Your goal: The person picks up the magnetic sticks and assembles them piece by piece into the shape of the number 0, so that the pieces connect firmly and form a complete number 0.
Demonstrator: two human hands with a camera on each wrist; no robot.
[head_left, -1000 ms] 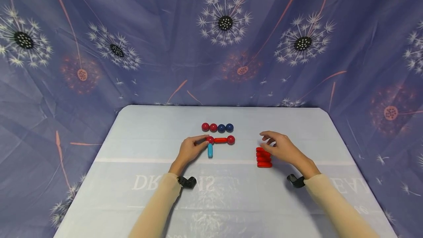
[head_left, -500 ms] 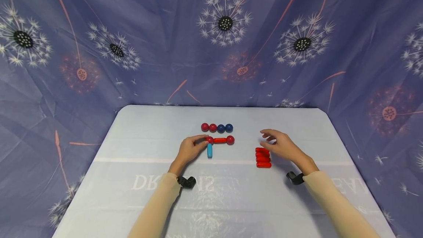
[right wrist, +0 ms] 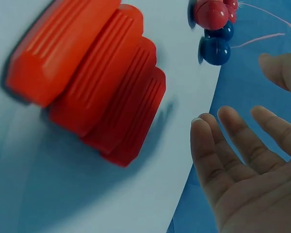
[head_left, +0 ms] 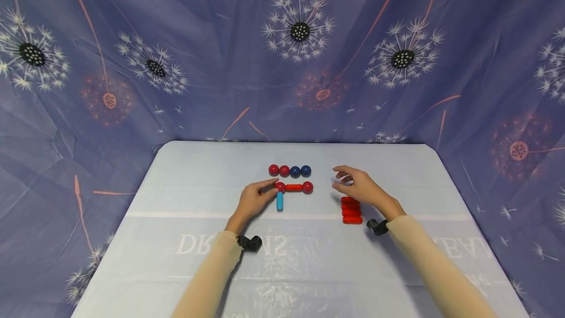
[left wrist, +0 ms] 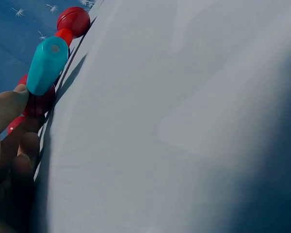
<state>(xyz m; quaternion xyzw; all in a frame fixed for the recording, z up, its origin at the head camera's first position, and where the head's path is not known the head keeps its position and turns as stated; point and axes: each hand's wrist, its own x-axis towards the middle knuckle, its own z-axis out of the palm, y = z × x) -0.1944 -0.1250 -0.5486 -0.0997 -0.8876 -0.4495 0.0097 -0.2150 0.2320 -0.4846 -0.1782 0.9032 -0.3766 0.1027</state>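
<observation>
My left hand [head_left: 273, 187] pinches a red ball [head_left: 280, 186] at the left end of a short red rod [head_left: 293, 187], which has another red ball [head_left: 307, 187] at its right end. A teal rod [head_left: 280, 201] points toward me from the held ball. In the left wrist view my fingers [left wrist: 7, 107] touch the red ball [left wrist: 39, 103] behind the teal rod [left wrist: 47, 65]. My right hand [head_left: 342, 179] hovers open and holds nothing, just above and behind a stack of red rods [head_left: 351, 211]. The right wrist view shows those red rods [right wrist: 87, 77] beside the right hand's spread fingers [right wrist: 233, 145].
A row of two red balls [head_left: 279, 170] and two blue balls [head_left: 300, 171] lies behind the rod assembly. Everything sits on a pale table cover [head_left: 176, 200] with printed letters near me. A blue dandelion-print cloth [head_left: 220, 63] hangs behind and at both sides.
My right hand has moved left and slightly away from me, from the right of the red rod stack to above its far end. The left hand and the assembly have stayed put.
</observation>
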